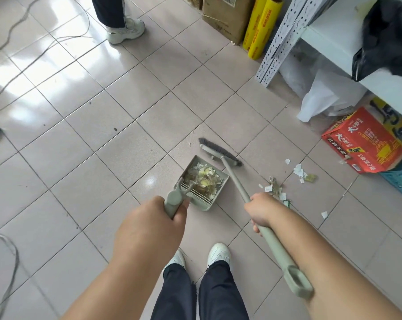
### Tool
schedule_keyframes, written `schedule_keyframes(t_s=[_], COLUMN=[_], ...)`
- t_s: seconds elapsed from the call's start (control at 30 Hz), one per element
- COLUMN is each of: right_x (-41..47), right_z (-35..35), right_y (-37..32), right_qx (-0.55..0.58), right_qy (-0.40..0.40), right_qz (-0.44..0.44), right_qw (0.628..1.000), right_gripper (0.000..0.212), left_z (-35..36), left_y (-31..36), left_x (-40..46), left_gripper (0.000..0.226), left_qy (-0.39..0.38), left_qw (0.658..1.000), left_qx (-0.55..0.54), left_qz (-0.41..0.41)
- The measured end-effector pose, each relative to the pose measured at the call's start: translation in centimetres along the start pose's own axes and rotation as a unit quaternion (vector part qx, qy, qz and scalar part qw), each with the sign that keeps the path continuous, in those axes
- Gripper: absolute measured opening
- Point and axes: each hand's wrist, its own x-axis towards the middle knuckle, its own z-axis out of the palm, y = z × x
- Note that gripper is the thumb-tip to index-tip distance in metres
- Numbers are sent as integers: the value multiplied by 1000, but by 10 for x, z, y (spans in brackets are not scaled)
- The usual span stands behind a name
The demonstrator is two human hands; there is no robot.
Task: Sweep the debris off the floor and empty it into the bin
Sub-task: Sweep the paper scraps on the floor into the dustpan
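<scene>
Tiled floor (126, 100): left hand (149, 227) grasps the part-filled dustpan (202, 181), right hand (261, 210) the broom (220, 154). Mid-sweep; scraps (298, 170) lying right need gathering. Bin possibly out of view.

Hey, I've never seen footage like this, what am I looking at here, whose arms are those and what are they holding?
This is one picture from a camera worn on a person's head, looking down at their own arms and white shoes. The left hand grips the handle of a pale green plastic dustpan already holding torn paper scraps. The right hand grips the pale green broom with grey bristles. More loose paper scraps lie on the beige tiled floor, near a red cardboard box.
</scene>
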Motion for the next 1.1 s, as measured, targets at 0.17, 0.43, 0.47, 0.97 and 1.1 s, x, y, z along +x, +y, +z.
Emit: schedule_keyframes(t_s=[0.17, 0.43, 0.47, 0.97, 1.1], right_x=[-56, -94, -85, -76, -97], right_z=[-5, -12, -7, 35, 24], right_y=[16, 29, 27, -10, -10], right_qx=[-6, 64, 64, 44, 42], right_qy=[-40, 17, 30, -46, -21], right_qz=[-13, -7, -12, -15, -20], right_qw=[999, 998, 997, 998, 999], right_gripper=[21, 30, 30, 18, 20], left_z=[-1, -4, -5, -19, -20], left_y=[-6, -11, -14, -40, -41], left_x=[-2, 4, 4, 10, 12], left_gripper=[50, 47, 47, 47, 47], left_qy=[-8, -15, -14, -23, -30], left_qw=[1000, 1000, 1000, 999, 999], left_qx=[10, 7, 5, 23, 23], left_qz=[1, 23, 23, 17, 19])
